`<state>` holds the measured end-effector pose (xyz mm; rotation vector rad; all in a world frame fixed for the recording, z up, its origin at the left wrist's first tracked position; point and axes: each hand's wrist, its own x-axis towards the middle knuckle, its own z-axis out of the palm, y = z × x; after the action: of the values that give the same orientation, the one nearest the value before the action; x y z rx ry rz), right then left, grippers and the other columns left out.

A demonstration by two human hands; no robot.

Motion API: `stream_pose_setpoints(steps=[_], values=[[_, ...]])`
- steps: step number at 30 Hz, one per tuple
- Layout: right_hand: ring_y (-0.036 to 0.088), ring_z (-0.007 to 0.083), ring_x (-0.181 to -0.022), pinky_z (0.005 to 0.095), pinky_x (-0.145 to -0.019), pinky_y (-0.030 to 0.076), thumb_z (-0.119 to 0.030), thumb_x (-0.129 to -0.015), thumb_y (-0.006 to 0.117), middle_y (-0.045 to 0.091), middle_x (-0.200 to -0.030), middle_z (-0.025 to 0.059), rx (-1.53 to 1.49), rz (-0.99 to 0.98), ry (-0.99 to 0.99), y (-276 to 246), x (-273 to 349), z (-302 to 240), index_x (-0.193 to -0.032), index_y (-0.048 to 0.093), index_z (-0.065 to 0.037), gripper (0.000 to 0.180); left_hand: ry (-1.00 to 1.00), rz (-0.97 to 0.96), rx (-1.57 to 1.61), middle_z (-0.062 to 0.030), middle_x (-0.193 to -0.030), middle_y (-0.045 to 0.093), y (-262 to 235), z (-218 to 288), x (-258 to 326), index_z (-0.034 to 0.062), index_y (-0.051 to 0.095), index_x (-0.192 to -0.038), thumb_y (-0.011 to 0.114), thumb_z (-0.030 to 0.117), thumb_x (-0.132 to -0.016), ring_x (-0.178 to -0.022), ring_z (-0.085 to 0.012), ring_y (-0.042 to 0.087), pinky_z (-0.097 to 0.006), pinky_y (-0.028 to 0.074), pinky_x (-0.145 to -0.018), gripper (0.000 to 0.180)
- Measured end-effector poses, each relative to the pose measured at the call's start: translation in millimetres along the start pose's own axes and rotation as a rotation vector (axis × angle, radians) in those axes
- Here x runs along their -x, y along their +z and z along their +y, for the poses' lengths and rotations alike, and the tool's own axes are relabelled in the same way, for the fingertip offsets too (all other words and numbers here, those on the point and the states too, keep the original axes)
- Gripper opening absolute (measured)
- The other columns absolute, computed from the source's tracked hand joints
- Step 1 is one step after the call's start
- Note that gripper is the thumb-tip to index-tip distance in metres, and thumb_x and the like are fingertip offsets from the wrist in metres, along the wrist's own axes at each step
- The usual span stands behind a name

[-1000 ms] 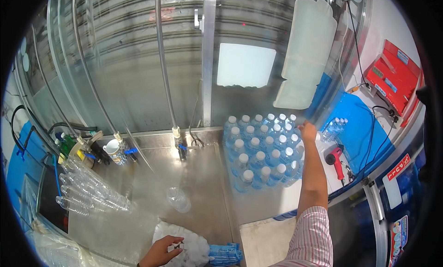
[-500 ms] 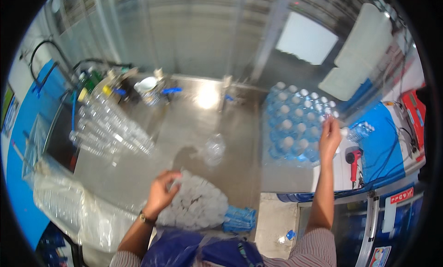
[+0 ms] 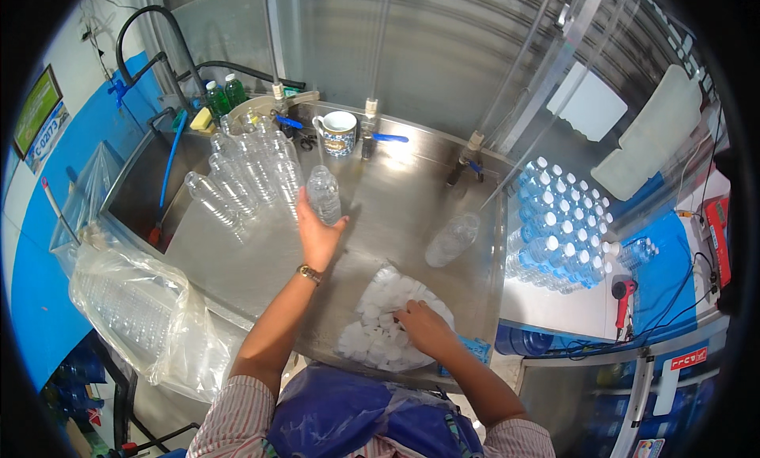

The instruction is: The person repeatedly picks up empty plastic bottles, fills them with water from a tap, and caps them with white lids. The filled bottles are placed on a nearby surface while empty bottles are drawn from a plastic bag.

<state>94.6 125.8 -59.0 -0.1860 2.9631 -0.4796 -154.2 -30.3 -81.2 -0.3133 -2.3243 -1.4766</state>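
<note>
My left hand (image 3: 318,240) is closed round a clear, uncapped plastic bottle (image 3: 323,190), held upright above the steel counter. The fingers of my right hand (image 3: 426,329) are bent together on a white bottle cap at the heap; their tips are partly hidden. Around them spreads a clear bag of loose white caps (image 3: 381,331) near the counter's front edge. Another clear bottle (image 3: 453,240) stands on the counter to the right. Several clear bottles (image 3: 249,169) sit in a group beyond my left hand.
Capped bottles (image 3: 554,228) stand in rows at the right, beside a red heat gun (image 3: 624,300). A patterned mug (image 3: 339,133) stands by the taps with blue levers (image 3: 390,138). The sink (image 3: 131,197) and a bag of clear bottles (image 3: 142,315) are at left.
My left hand has moved up from the cap bag and taken hold of a bottle. My right hand has come from the capped bottles to the caps. The view has shifted.
</note>
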Motion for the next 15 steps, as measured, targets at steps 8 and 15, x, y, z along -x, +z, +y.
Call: stream_pose_setpoints(steps=[8, 15], values=[[0.06, 0.0332, -0.099, 0.044, -0.085, 0.05, -0.011, -0.077, 0.072, 0.06, -0.103, 0.0156, -0.057, -0.094, 0.049, -16.0, 1.9, 1.5, -0.106, 0.064, -0.009, 0.03, -0.043, -0.126, 0.064, -0.0277, -0.14, 0.045, -7.5, 0.1, -9.1, -0.0011, 0.027, -0.145, 0.08, 0.008, -0.072, -0.128, -0.042, 0.047, -0.042, 0.041, -0.106, 0.091], [0.065, 0.0332, -0.092, 0.0423, -0.08, 0.051, -0.006, -0.075, 0.074, 0.066, -0.1, 0.0154, -0.279, -0.132, 0.171, -61.8, -7.3, -6.3, -0.105, 0.062, -0.008, 0.033, 0.026, -0.196, 0.0, -0.0327, -0.133, 0.049, -14.3, -7.0, -15.4, -0.0039, 0.027, -0.143, 0.079, 0.011, -0.076, -0.118, -0.0442, 0.055, -0.044, 0.047, -0.097, 0.086]])
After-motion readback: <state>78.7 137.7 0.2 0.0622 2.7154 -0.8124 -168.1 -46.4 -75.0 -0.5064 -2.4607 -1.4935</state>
